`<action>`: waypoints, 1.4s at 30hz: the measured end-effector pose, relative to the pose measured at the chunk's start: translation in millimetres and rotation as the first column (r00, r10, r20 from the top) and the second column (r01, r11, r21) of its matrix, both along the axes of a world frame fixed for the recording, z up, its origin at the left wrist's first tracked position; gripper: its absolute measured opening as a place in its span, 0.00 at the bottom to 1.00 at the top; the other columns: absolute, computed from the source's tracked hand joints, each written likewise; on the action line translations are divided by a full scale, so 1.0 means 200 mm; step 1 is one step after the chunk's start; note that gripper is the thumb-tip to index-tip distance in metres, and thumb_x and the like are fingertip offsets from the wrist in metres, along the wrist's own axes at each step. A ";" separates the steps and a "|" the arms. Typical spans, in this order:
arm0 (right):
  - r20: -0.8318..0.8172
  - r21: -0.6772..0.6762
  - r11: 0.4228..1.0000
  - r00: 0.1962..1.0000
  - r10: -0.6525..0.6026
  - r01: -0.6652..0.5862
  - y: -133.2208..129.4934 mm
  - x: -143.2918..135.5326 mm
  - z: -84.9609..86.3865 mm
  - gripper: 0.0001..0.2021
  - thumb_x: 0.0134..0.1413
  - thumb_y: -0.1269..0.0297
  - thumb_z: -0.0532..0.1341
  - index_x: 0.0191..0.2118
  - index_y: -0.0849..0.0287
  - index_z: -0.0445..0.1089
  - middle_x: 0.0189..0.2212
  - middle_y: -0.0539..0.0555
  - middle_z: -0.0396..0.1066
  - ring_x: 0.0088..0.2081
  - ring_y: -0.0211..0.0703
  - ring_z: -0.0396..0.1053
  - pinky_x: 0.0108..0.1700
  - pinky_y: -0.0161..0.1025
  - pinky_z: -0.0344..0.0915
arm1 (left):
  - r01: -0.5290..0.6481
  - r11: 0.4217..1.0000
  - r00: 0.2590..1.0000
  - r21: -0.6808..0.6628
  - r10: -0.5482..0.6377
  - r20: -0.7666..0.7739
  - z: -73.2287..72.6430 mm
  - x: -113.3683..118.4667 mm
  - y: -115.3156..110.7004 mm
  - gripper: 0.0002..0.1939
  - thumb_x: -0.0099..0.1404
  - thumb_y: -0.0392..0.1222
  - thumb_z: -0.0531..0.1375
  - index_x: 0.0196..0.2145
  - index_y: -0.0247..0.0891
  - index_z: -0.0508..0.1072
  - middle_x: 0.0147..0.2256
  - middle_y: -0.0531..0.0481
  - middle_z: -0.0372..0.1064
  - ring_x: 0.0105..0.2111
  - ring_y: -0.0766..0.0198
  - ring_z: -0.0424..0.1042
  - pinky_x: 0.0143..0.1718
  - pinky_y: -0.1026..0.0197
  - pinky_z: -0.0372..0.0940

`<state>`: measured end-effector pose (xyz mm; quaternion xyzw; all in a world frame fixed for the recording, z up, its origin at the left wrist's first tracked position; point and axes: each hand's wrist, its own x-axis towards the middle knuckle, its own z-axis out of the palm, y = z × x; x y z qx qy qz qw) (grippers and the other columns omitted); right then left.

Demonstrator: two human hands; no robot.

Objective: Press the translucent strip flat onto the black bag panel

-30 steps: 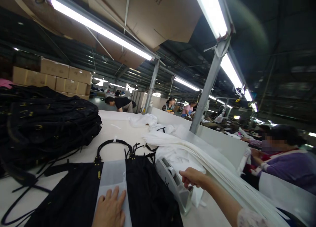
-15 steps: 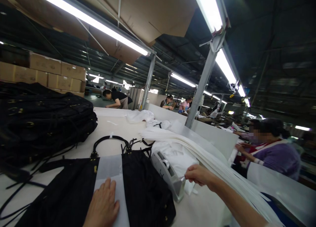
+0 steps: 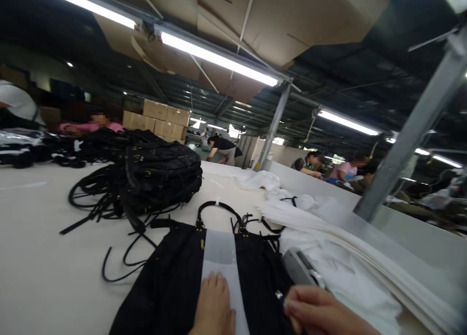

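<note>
The wide pale surface (image 3: 44,257) runs out ahead of me, and the black bag (image 3: 171,281) lying flat on it, just in front of me, is my landmark. Beyond the bag, to its left, sits a heap of more black bags (image 3: 160,172) with loose straps trailing toward it. To the bag's right lies a long stack of white sheets (image 3: 361,250), with crumpled white cloth beside them. A strip of white paper (image 3: 222,262) runs down the middle of the bag, from the curved handle (image 3: 219,207) at its far edge toward me. A grey tape dispenser (image 3: 297,269) sits against the bag's right edge. My left hand (image 3: 215,308) lies flat, fingers together, on the paper strip, pressing it to the bag. My right hand (image 3: 321,313) is curled at the bag's right edge, just beside the dispenser; I cannot tell whether it grips anything.
</note>
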<state>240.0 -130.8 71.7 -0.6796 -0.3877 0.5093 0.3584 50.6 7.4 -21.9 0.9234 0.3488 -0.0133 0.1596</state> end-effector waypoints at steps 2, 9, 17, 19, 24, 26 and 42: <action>-0.179 0.070 0.997 0.983 0.049 -0.037 0.27 -0.20 0.01 0.16 0.43 0.50 0.69 0.29 0.58 0.71 0.25 0.49 0.66 0.19 0.26 0.45 0.22 0.33 0.36 | -0.018 0.999 1.000 -0.051 0.018 -0.011 0.03 0.00 0.00 0.34 0.69 0.48 0.51 0.66 0.22 0.51 0.67 0.31 0.42 0.67 0.40 0.41 0.67 0.43 0.43; -0.181 -0.015 0.995 0.979 -0.097 0.096 0.92 -0.37 -0.39 0.11 0.42 0.62 0.65 0.31 0.62 0.67 0.27 0.49 0.69 0.15 0.23 0.44 0.20 0.30 0.31 | 0.004 0.989 0.998 -0.151 0.005 0.058 -0.04 0.04 0.07 0.37 0.65 0.48 0.57 0.64 0.21 0.55 0.65 0.28 0.47 0.66 0.37 0.46 0.66 0.40 0.47; -0.096 0.030 0.999 0.995 -0.036 0.039 0.96 -0.29 -0.53 0.16 0.42 0.52 0.64 0.32 0.59 0.66 0.27 0.46 0.69 0.14 0.23 0.42 0.19 0.31 0.33 | 0.005 0.984 1.000 -0.180 -0.001 0.023 0.01 0.03 0.10 0.37 0.65 0.49 0.58 0.64 0.23 0.55 0.67 0.30 0.43 0.67 0.36 0.32 0.67 0.38 0.38; -0.060 0.054 0.998 0.998 -0.015 0.018 0.96 -0.29 -0.55 0.18 0.42 0.49 0.64 0.32 0.58 0.65 0.27 0.47 0.69 0.14 0.24 0.41 0.19 0.32 0.34 | 0.030 0.987 0.999 -0.155 -0.024 0.046 -0.02 0.03 0.11 0.34 0.65 0.50 0.57 0.64 0.28 0.59 0.66 0.32 0.46 0.67 0.33 0.34 0.66 0.33 0.39; 0.143 0.221 0.975 0.990 -0.006 -0.026 0.99 -0.30 -0.56 0.13 0.45 0.52 0.62 0.28 0.59 0.67 0.25 0.48 0.69 0.20 0.32 0.53 0.23 0.34 0.50 | 0.031 0.998 0.989 -0.060 -0.022 0.149 -0.21 0.07 0.12 0.29 0.68 0.48 0.53 0.63 0.34 0.61 0.65 0.34 0.51 0.65 0.27 0.44 0.61 0.25 0.45; 0.257 0.315 0.948 0.965 -0.047 -0.038 1.00 -0.30 -0.57 0.09 0.45 0.58 0.62 0.26 0.59 0.69 0.25 0.48 0.67 0.26 0.36 0.59 0.32 0.36 0.57 | -0.034 0.999 0.986 0.004 0.033 0.166 -0.27 0.10 0.11 0.24 0.70 0.45 0.50 0.62 0.38 0.65 0.65 0.38 0.53 0.64 0.28 0.46 0.62 0.25 0.44; 0.666 0.337 0.933 0.733 -0.143 -0.125 1.08 -0.16 -0.62 0.04 0.55 0.63 0.55 0.33 0.55 0.58 0.25 0.47 0.62 0.29 0.42 0.65 0.35 0.40 0.61 | -0.172 0.962 0.967 0.211 0.125 0.221 -0.34 0.13 0.02 0.22 0.70 0.41 0.51 0.58 0.38 0.69 0.60 0.40 0.63 0.61 0.30 0.55 0.58 0.25 0.51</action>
